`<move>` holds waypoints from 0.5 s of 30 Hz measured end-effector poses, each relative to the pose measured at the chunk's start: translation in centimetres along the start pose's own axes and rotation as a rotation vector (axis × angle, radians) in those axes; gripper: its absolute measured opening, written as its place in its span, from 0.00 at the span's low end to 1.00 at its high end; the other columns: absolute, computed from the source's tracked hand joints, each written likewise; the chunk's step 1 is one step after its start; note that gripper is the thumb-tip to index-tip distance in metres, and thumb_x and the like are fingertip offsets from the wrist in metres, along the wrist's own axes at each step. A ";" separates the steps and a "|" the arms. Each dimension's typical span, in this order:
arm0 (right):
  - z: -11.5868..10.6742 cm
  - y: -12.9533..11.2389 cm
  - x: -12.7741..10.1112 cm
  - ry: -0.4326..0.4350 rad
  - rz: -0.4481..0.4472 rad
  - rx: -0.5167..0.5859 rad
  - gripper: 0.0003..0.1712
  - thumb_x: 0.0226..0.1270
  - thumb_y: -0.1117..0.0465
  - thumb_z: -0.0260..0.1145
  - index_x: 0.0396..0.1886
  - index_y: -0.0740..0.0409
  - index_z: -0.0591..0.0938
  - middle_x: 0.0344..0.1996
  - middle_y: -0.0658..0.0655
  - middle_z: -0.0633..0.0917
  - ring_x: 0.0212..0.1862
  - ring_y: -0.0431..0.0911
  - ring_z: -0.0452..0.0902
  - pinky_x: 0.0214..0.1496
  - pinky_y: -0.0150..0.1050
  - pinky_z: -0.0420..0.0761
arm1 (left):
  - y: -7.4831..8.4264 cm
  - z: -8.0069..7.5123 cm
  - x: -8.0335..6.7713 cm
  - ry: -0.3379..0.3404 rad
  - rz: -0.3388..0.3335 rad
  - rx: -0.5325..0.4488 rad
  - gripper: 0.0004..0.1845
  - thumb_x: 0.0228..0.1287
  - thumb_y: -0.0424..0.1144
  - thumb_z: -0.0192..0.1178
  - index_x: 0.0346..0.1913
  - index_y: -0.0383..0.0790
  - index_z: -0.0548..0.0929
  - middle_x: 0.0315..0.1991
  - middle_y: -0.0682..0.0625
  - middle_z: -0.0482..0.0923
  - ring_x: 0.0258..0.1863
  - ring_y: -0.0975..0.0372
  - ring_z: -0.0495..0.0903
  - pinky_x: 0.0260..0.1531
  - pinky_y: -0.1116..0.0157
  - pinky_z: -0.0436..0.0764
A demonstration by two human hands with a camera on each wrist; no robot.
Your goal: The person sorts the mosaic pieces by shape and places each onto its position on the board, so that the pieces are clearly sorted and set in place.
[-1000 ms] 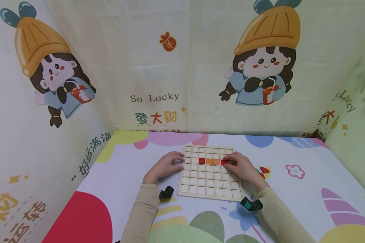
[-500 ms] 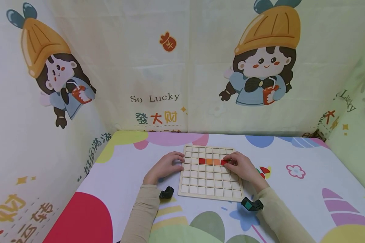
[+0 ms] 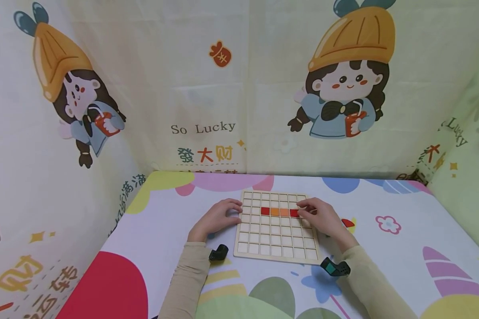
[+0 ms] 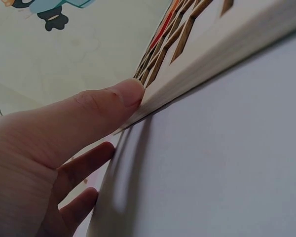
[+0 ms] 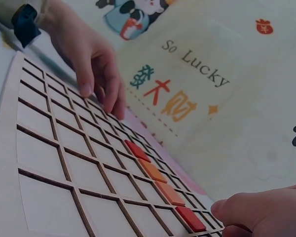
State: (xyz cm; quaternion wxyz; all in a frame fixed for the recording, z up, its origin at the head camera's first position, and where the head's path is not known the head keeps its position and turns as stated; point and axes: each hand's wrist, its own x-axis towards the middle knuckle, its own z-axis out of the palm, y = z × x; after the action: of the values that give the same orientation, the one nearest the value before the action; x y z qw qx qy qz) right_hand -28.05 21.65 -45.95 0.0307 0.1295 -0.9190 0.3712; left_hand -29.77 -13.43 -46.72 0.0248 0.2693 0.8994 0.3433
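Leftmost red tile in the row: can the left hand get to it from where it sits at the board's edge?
Probably yes. The left hand rests against the left edge of the wooden grid board, and only bare cells lie between it and the leftmost red tile. The right hand sits at the row's other end.

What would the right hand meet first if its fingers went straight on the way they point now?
Probably the red tile just ahead of the right hand fingertips, then the orange tiles in that row.
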 end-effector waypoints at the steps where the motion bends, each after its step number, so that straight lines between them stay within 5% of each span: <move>1: -0.2 0.1 -0.1 0.006 0.002 0.001 0.17 0.67 0.57 0.67 0.54 0.57 0.83 0.47 0.56 0.83 0.45 0.49 0.78 0.49 0.45 0.80 | 0.0 0.0 0.0 -0.001 0.002 0.003 0.13 0.60 0.38 0.69 0.47 0.39 0.85 0.60 0.49 0.76 0.64 0.55 0.70 0.66 0.56 0.67; 7: -2.0 0.7 -1.3 0.040 0.001 -0.011 0.18 0.68 0.56 0.66 0.55 0.59 0.81 0.49 0.58 0.83 0.46 0.50 0.79 0.48 0.45 0.80 | 0.1 -0.1 0.0 -0.008 -0.002 -0.004 0.13 0.60 0.38 0.69 0.48 0.38 0.85 0.60 0.49 0.76 0.64 0.55 0.70 0.66 0.56 0.67; 15: -4.5 1.8 -3.8 0.020 0.109 -0.037 0.23 0.70 0.52 0.65 0.59 0.59 0.79 0.53 0.62 0.81 0.49 0.55 0.77 0.44 0.40 0.81 | 0.0 -0.1 0.0 -0.001 0.012 0.007 0.14 0.60 0.39 0.69 0.48 0.39 0.85 0.60 0.49 0.76 0.64 0.55 0.70 0.66 0.56 0.67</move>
State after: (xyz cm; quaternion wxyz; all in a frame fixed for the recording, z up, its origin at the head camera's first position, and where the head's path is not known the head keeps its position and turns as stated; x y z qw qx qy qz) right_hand -25.06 26.82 -44.48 0.0221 0.0750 -0.9310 0.3565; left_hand -29.80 -13.51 -46.66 0.0222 0.2749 0.8990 0.3402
